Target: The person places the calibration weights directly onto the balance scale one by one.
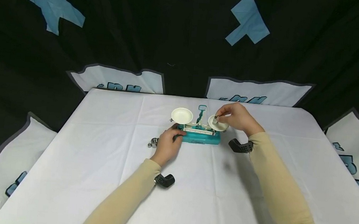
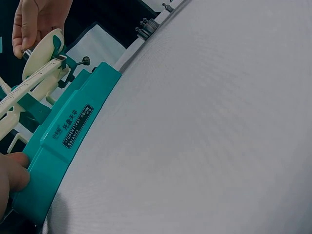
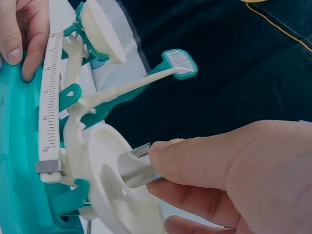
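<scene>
L hand at balance's 8 o'clock, grip clamped on its base end; metal wts on counter just beside, hand's 9 o'clock. Farther, R hand pinches metal cyl. at rt pan, balance's 2 o'clock.

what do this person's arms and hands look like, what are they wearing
Both the left hand and the right hand are ungloved. Plain tan long sleeves cover the arms down to the wrists. Each wrist carries a black, bent device with small dots on it.
</scene>
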A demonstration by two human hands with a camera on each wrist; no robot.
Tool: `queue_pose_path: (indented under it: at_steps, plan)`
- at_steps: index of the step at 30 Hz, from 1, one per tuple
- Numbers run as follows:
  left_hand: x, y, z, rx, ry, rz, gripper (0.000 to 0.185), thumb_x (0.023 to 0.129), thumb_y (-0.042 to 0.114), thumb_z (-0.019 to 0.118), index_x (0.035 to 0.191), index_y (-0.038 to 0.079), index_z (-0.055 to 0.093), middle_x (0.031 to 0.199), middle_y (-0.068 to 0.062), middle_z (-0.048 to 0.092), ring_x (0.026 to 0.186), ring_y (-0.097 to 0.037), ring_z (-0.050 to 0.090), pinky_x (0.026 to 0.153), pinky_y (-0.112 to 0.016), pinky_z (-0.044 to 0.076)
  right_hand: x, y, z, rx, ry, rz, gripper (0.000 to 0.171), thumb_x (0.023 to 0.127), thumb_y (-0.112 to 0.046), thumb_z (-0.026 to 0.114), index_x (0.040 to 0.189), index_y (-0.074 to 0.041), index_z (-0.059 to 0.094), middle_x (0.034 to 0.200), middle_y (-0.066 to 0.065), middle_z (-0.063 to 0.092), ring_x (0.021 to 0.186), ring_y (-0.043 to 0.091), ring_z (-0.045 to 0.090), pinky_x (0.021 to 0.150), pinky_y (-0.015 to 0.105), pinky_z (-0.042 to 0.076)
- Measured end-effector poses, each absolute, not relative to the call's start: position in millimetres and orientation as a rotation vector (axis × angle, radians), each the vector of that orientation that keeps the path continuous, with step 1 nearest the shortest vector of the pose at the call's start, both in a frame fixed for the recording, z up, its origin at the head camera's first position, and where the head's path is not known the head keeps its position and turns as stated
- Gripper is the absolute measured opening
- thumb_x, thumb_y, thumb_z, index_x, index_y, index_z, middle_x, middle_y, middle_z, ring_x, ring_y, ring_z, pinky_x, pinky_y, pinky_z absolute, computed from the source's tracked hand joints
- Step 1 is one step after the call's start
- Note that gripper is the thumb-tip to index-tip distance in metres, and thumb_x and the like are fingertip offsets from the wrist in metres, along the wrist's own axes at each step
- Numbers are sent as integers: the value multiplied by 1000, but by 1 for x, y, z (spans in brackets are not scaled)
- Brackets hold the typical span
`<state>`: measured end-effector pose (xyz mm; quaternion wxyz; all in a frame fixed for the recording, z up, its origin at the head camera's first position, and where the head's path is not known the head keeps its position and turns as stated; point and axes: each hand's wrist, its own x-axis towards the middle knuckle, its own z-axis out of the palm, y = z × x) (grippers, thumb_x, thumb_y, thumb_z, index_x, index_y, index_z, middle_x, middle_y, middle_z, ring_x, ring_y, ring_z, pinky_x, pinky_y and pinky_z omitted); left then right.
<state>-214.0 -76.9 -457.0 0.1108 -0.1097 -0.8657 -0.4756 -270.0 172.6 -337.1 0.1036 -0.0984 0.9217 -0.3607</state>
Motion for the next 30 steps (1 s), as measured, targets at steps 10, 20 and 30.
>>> queue_pose_path:
  at_steps: [10,20,30]
  plan:
    - [-215,-76,-458,-323,-2554,-1378,20,96,3,58,105,2,76,149,-25,54,139,-42,52,116,-54,43,-271,169,-344,-314,2757,-1042,18,92,-5,66,107,0,73,110,16,71,109,29,58,89,37,49]
    - [-215,-76,-458,-317,-2548,-1388,21,95,3,58,105,1,76,149,-24,54,140,-41,52,117,-56,40,-272,164,-347,-244,2720,-1037,18,94,-8,66,110,-1,72,112,16,69,104,26,58,84,32,51]
    - [-214,-77,-456,-330,-2536,-1396,22,95,4,57,105,2,76,149,-25,55,140,-41,51,117,-58,39,-269,164,-348,-255,2693,-1080,20,96,-10,63,114,-2,69,117,16,68,105,27,60,88,33,52]
